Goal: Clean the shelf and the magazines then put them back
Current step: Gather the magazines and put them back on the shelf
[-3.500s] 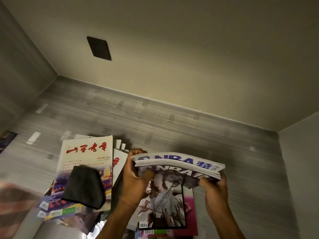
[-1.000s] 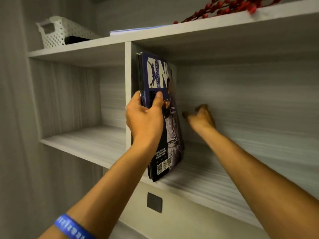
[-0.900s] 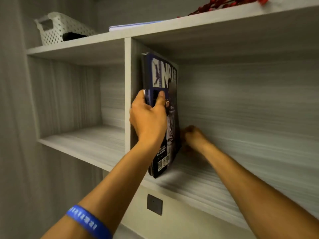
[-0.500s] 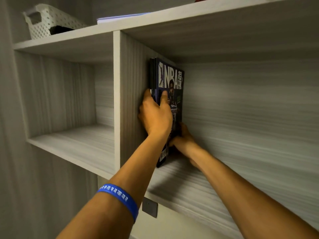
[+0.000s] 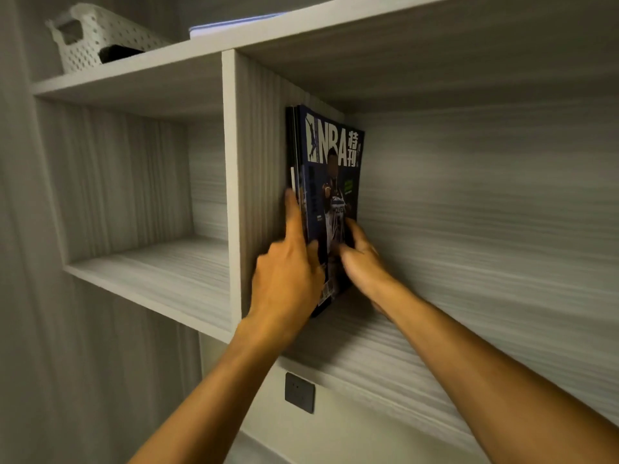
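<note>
The step in hand looks like the putting-back: a small batch of magazines (image 5: 330, 182) stands upright on the shelf (image 5: 385, 356), pushed flat against the vertical divider (image 5: 254, 169) at the 9 o'clock side of the wide right-hand compartment. The left hand (image 5: 288, 279) lies along the near edges of the batch, its forefinger stretched straight up toward 12 o'clock against them; its grip is not closed round anything that can be seen, more a steadying press. The right hand (image 5: 360, 262) rests on the front cover low down, fingers bent and blurred, so whether it pinches the cover or only pushes cannot be told. Next, I judge, both hands must let go gently, since thin glossy magazines with no support at their 3 o'clock side may slump or slide, and then more issues can be brought up. The front cover is dark blue with large white NBA lettering and a basketball player; the spines sit a little uneven. A white perforated basket (image 5: 100, 35) stands on the top board at 11 o'clock.
</note>
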A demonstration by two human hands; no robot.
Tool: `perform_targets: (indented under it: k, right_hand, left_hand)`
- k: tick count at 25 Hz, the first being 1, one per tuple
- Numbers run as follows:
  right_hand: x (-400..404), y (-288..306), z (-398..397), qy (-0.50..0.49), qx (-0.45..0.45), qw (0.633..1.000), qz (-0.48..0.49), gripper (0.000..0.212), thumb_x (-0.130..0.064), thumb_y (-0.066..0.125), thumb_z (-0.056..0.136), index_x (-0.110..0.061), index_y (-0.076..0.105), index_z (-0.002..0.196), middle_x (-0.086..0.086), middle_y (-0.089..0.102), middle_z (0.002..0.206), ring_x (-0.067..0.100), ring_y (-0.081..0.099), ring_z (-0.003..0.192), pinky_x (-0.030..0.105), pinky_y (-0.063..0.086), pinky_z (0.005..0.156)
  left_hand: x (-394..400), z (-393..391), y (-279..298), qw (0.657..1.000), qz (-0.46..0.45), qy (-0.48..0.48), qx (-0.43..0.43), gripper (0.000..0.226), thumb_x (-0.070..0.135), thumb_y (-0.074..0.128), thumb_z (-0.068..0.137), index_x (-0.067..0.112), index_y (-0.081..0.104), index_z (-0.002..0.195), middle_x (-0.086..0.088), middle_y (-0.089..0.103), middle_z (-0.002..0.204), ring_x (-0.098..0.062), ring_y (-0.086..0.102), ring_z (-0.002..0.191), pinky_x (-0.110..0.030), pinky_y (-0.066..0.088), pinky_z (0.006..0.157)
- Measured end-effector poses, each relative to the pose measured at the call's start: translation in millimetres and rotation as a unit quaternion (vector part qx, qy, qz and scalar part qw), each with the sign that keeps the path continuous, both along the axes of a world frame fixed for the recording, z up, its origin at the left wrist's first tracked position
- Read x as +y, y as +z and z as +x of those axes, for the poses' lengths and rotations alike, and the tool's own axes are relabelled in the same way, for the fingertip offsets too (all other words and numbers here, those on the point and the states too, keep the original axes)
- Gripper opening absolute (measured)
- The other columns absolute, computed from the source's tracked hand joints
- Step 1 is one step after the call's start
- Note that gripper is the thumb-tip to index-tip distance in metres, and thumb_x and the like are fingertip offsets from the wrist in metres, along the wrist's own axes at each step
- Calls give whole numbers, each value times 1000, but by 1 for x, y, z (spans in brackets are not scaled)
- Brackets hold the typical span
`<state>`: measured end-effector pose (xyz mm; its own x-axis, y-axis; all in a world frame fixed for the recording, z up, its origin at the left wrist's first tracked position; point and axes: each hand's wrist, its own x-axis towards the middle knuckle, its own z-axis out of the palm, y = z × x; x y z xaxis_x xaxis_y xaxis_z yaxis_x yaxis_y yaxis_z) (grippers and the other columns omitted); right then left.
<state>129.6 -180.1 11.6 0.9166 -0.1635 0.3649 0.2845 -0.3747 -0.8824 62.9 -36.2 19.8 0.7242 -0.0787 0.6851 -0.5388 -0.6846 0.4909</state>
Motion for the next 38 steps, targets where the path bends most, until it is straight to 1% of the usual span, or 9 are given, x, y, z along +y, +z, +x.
perform_targets:
  k: [5,9,13,16,20,25,28,34,38]
  right_hand:
    - [-3,0,5,-15,-15,999,-43,55,-33,42,100,-41,21,150,-2,33,154,24,34,139,44,31,114]
    - [-6,9,-9,-63,-13,989,-130,55,-44,40,99,-34,24,151,-2,31,156,23,33,141,42,29,115]
    - [10,15,-60,-70,-43,988,-128,53,-42,43,100,-31,30,150,-2,34,154,20,35,139,38,33,112]
    - [29,-13,-140,-51,-110,978,-171,47,-37,49,99,-31,41,144,-11,29,155,11,34,139,36,36,111]
    - [55,-80,-248,26,-189,979,-79,38,-31,52,94,-35,52,132,-28,35,148,-4,36,134,13,36,105]
    - [62,-253,-301,-10,50,997,-51,36,-24,59,95,-38,53,127,-36,36,142,-8,35,132,22,39,107]
    - [42,-354,-332,-66,202,977,-35,33,-20,62,93,-40,55,119,-20,45,140,0,42,130,28,40,107]
    - [-7,-494,-433,-211,479,852,-16,33,-23,65,89,-30,54,120,-4,55,129,14,56,104,28,46,83]
    - [-31,-555,-475,-288,638,711,-70,68,-43,67,76,-25,41,136,7,47,133,31,52,116,41,45,96]
  left_hand:
    - [5,-5,-33,995,78,23,66,70,40,29,103,32,-25,147,-14,69,104,-31,68,86,-49,56,80]
    - [8,-2,-34,998,42,34,32,62,39,33,103,27,-2,152,-14,69,104,-35,67,88,-50,55,77]
    - [11,-5,-42,998,-65,11,21,41,32,49,98,20,38,135,-9,68,111,-32,66,96,-49,56,80]
    - [18,-35,-69,983,-175,-60,1,42,17,55,94,21,46,134,0,60,123,-18,60,110,-42,53,92]
    - [27,-98,-126,954,-258,-134,-75,45,7,55,88,16,51,132,3,51,134,-13,48,127,-32,43,104]
    - [36,-160,-290,950,-234,-123,167,37,16,53,94,30,54,128,18,54,128,-1,51,119,-20,46,94]
    - [40,-202,-394,921,-164,-101,339,36,9,58,92,36,58,116,20,61,114,5,56,104,-22,53,89]
    - [35,-312,-539,769,36,-104,630,25,27,57,93,34,52,117,12,58,120,-11,59,109,-25,47,98]
    - [17,-337,-588,704,32,-79,705,33,45,61,83,36,54,113,11,62,112,-14,63,100,-29,52,88]
